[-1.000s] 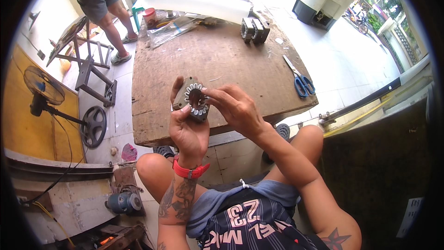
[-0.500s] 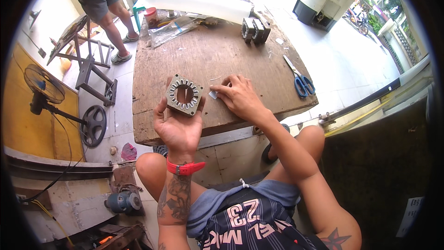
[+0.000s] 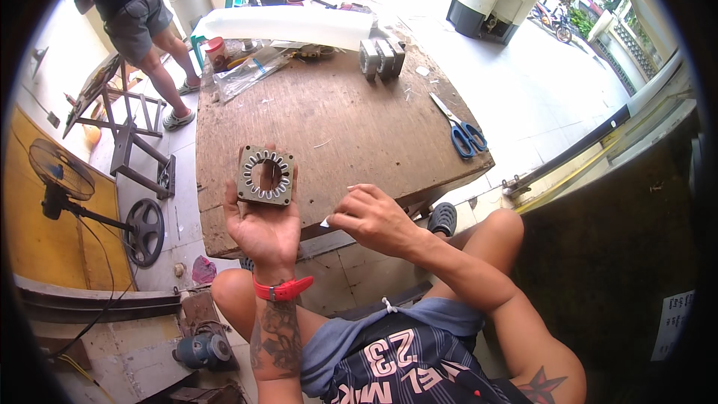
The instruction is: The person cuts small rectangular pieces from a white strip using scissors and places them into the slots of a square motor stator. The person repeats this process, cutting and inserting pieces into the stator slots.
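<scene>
My left hand (image 3: 265, 233) is palm up over the near left of the wooden table, fingers under and around a square metal stator core (image 3: 253, 189). White slot liners ring the core's round opening, and fingers show through the hole. To its right, my right hand (image 3: 374, 218) is just off the table's front edge, apart from the core. Its thumb and fingers pinch a small white slip (image 3: 324, 222), which looks like insulating paper. Most of the slip is hidden by the fingers.
Blue-handled scissors (image 3: 467, 137) lie near the table's (image 3: 336, 127) right edge. More stator cores (image 3: 384, 60) stand at the far right. A white roll (image 3: 288, 27), a plastic bag (image 3: 250, 75) and a red cup (image 3: 216, 52) are at the back. A fan (image 3: 63, 164) stands left; a person (image 3: 138, 26) beyond.
My right hand has drawn back toward me with the white slip, away from the tabletop. The core has turned slightly in my left hand. The whole view has shifted a little.
</scene>
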The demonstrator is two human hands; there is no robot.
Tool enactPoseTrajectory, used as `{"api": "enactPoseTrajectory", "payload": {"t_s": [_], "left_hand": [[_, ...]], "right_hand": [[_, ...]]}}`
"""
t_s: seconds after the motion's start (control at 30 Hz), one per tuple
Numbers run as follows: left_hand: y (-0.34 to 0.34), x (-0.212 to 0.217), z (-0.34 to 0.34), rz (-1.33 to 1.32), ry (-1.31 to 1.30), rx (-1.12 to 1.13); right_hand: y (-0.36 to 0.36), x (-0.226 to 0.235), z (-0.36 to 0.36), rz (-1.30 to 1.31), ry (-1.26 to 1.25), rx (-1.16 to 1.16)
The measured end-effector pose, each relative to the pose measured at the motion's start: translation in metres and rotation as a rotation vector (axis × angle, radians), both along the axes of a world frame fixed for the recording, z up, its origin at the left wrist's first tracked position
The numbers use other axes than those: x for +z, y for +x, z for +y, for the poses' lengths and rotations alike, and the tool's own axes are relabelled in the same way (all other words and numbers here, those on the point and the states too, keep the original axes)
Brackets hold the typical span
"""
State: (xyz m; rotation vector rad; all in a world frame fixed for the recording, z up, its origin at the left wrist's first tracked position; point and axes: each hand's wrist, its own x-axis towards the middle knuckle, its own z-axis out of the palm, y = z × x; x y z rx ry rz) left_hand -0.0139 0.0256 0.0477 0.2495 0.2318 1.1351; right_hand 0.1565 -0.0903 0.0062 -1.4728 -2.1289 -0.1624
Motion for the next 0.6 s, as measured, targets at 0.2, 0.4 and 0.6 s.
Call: {"api": "enactPoseTrajectory", "payload": {"t_s": [0.2, 0.4, 0.6], "left_hand": [[0.011, -0.005, -0.013, -0.062, 0.116, -0.078], [0.018, -0.006, -0.021, 0.010, 0.187, -0.072], [0.020, -0.004, -0.028, 0.076, 0.235, -0.070]], "right_hand": [[0.007, 0.032, 0.017, 0.681, 0.094, -0.081], [0.004, 0.039, 0.029, 0.402, 0.300, -0.090], [0.000, 0.036, 0.037, 0.356, 0.320, -0.093]]}}
